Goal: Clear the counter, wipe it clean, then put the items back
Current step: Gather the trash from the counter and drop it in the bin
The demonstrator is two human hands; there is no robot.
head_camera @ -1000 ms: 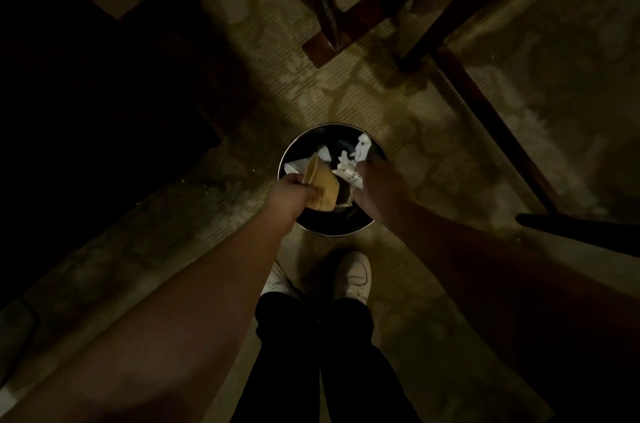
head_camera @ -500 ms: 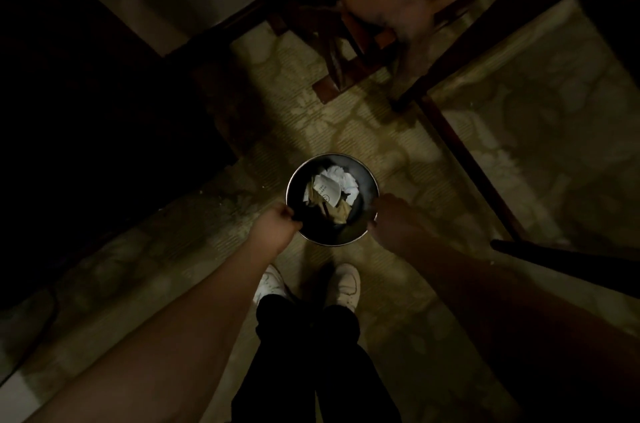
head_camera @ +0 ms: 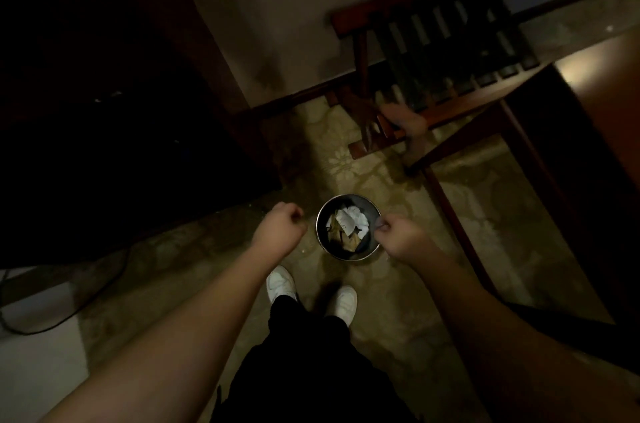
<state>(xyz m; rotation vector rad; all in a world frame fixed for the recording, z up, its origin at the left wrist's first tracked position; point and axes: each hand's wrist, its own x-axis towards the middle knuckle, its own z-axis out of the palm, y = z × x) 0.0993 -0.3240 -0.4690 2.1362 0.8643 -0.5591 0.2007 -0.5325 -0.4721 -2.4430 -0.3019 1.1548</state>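
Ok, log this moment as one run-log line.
left hand: curled, empty | right hand: curled, empty | round dark metal bin: on floor, holds crumpled white and brown paper

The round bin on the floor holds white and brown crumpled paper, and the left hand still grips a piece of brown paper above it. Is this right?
Not quite. In the head view the left hand holds nothing; its fingers are curled, beside the bin. The white and brown crumpled paper does lie inside the bin.

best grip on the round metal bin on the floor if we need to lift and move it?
Grip the bin by its rim, from straight above. It stands upright with the mouth open, and the rim is bare all round. Crumpled paper fills the middle, so pinch the wall at the edge, probably at two opposite sides. Both the left hand and the right hand already flank it, holding nothing.
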